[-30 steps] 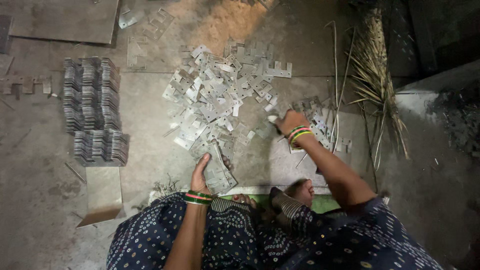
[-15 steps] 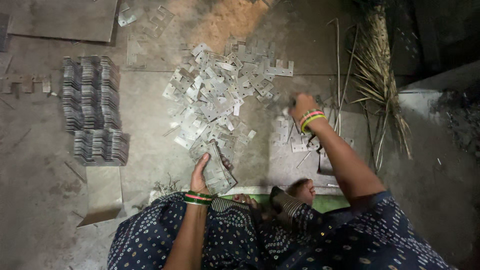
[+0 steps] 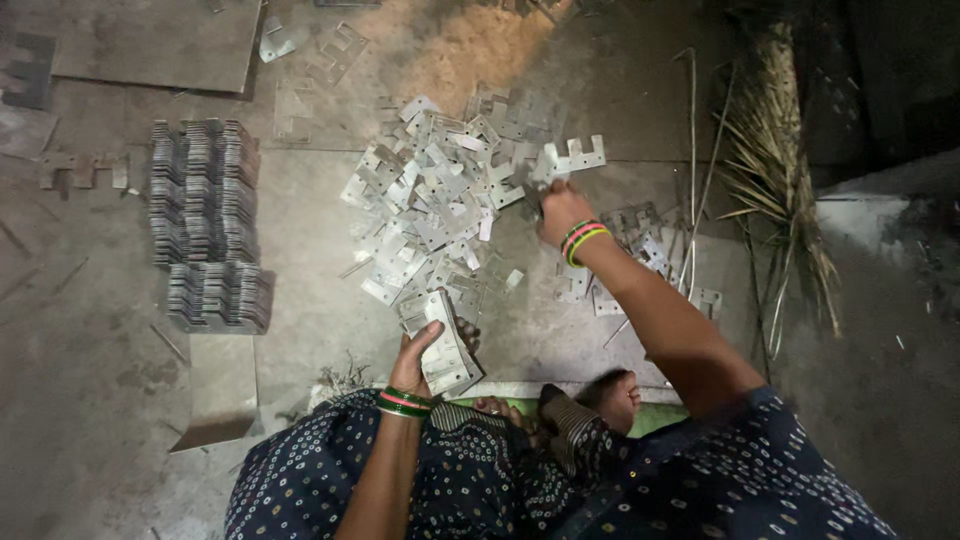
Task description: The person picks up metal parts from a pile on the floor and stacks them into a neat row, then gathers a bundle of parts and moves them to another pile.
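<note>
On the far left, the stacked rows of plates [image 3: 205, 225] lie well apart from both of your hands, with a flat metal sheet [image 3: 215, 385] just below them. Your left hand [image 3: 425, 360] grips a small bundle of plates [image 3: 440, 340], thumb across the top, held close to your knees at the near edge of the loose pile of plates [image 3: 440, 200]. By the look of it, you are gathering loose plates into that bundle. Your right hand [image 3: 562, 205] reaches to the pile's right edge, fingers down on a notched plate [image 3: 570, 158]; whether they have closed on it, I cannot tell. Next calls for a firm pinch and lining the piece up with the bundle. Further right lies a bunch of dry stalks [image 3: 775, 170].
</note>
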